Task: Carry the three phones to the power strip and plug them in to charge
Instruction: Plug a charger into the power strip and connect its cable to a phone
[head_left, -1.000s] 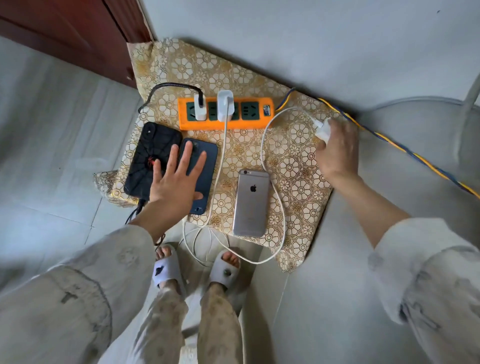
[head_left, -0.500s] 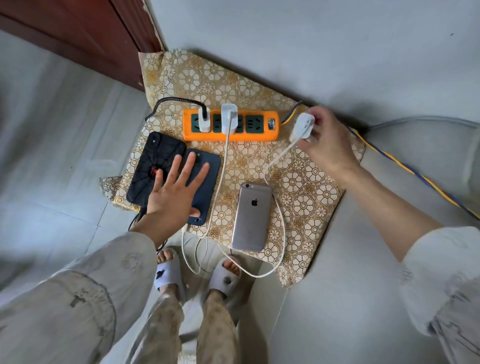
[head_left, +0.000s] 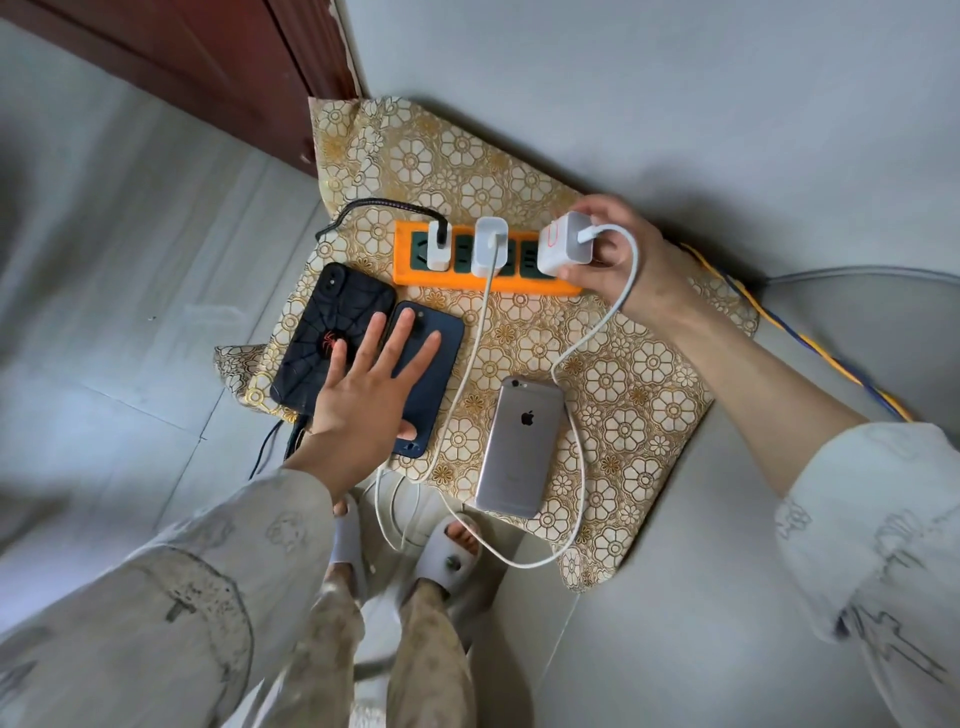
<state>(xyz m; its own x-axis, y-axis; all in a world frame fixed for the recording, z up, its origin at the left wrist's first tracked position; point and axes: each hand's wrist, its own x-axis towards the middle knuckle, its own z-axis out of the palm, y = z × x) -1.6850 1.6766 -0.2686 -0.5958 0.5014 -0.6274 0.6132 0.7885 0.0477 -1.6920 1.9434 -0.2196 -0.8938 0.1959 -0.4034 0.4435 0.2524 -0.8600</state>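
Observation:
An orange power strip (head_left: 415, 278) lies at the back of a gold-patterned cloth (head_left: 613, 374). Two white chargers sit in its left sockets. My right hand (head_left: 623, 260) grips a third white charger (head_left: 563, 244) over the strip's right end; its white cable runs down to the silver phone (head_left: 522, 449) lying face down. My left hand (head_left: 363, 384) rests flat, fingers spread, across a black phone in a spider-web case (head_left: 317, 332) and a dark blue phone (head_left: 441, 364) beside it.
A dark wooden door or cabinet (head_left: 208, 67) stands at the back left, a grey wall behind the cloth. A blue-and-yellow cord (head_left: 810, 348) trails right from the strip. My slippered feet (head_left: 400, 545) stand by the cloth's front edge amid loose white cables.
My right hand picked up the white charger from the cloth's right edge and carried it left to the strip's right end. My left hand stayed flat on the two dark phones.

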